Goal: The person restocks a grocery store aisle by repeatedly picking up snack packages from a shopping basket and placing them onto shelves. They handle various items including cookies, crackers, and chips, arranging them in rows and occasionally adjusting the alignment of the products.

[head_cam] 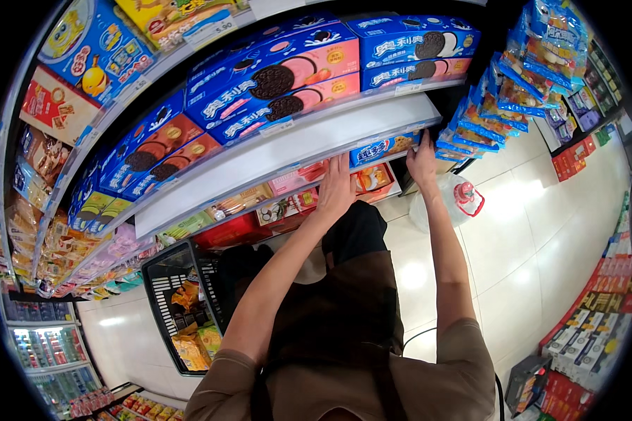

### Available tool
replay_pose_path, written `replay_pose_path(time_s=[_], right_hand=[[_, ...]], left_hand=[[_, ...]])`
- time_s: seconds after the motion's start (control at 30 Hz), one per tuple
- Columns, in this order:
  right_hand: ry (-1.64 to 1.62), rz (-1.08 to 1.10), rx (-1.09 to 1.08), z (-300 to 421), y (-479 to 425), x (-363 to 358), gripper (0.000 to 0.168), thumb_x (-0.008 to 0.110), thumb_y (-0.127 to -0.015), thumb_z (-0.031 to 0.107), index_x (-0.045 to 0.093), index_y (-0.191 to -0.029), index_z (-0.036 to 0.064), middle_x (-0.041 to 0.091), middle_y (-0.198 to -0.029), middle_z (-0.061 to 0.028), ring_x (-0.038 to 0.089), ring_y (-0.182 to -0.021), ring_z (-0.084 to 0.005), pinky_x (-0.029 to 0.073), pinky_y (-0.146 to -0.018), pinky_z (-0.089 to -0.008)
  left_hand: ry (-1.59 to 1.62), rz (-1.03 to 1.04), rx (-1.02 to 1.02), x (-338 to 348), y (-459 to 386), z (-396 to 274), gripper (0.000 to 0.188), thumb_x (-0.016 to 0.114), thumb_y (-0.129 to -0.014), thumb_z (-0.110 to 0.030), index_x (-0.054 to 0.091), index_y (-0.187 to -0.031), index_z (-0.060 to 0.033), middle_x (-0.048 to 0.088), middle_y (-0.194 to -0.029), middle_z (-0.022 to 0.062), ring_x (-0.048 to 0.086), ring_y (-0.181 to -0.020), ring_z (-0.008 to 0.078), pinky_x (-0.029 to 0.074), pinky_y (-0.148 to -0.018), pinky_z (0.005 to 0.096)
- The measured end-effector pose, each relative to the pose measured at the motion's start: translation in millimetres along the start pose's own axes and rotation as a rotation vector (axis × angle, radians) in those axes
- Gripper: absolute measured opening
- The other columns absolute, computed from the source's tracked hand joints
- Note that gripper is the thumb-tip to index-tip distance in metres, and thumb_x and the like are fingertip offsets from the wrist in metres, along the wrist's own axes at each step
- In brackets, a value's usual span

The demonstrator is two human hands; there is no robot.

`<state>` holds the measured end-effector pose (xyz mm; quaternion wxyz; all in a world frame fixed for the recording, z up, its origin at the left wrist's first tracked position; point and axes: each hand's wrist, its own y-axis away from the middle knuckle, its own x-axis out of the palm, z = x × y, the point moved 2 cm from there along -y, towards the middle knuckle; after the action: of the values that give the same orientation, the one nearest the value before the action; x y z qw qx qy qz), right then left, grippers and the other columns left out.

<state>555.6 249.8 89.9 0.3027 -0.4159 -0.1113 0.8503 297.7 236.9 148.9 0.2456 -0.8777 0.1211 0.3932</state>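
Both arms reach to a low store shelf. My left hand (338, 184), fingers extended, lies at the left end of a blue cookie package (383, 150), beside pink packages (297, 178). At that package's right end is my right hand (423, 160), its fingertips up against the shelf's end. Whether either hand grips the package cannot be told. Just above is a white shelf board (295, 152), and over it stand blue Oreo boxes (295, 79) in several flavours.
A black shopping basket (150, 273) with snack packets stands on the floor at left. Hanging blue candy bags (505, 100) are at right, above a large clear jug (437, 202) with a red handle. More stocked shelving (584, 337) curves along the far right.
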Motion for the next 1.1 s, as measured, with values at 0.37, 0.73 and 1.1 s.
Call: replay_pose_path(time_s=[0.37, 0.73, 1.1], right_hand=[[-0.2, -0.012, 0.116, -23, -3, 20, 0.056, 0.063, -0.085, 0.01, 0.047, -0.138, -0.002, 0.057, -0.131, -0.0258, 0.054, -0.118, -0.0424, 0.042, -0.102, -0.0396], [-0.59, -0.058, 0.224, -23, -1, 23, 0.059, 0.061, -0.087, 0.001, 0.041, -0.142, -0.004, 0.055, -0.133, -0.0216, 0.056, -0.117, -0.0259, 0.046, -0.096, -0.0333], [-0.66, 0.066, 0.309, 45, 85, -14, 0.059, 0.061, -0.094, 0.006, 0.035, -0.147, -0.002, 0.046, -0.144, -0.0179, 0.053, -0.123, -0.0232, 0.043, -0.103, -0.0342]], left_hand=[[0.403, 0.017, -0.268, 38, -17, 13, 0.068, 0.058, -0.086, 0.002, 0.027, -0.146, 0.0022, 0.044, -0.139, 0.0326, 0.044, -0.128, 0.0478, 0.039, -0.107, 0.0464], [0.489, -0.091, -0.163, 43, -1, 1, 0.077, 0.053, -0.087, 0.01, 0.02, -0.154, -0.007, 0.046, -0.142, 0.0234, 0.055, -0.121, 0.0272, 0.047, -0.098, 0.0338], [0.511, -0.378, -0.314, 7, 77, 5, 0.065, 0.066, -0.084, 0.001, 0.042, -0.144, -0.0045, 0.05, -0.134, 0.0198, 0.055, -0.116, 0.0325, 0.05, -0.093, 0.0368]])
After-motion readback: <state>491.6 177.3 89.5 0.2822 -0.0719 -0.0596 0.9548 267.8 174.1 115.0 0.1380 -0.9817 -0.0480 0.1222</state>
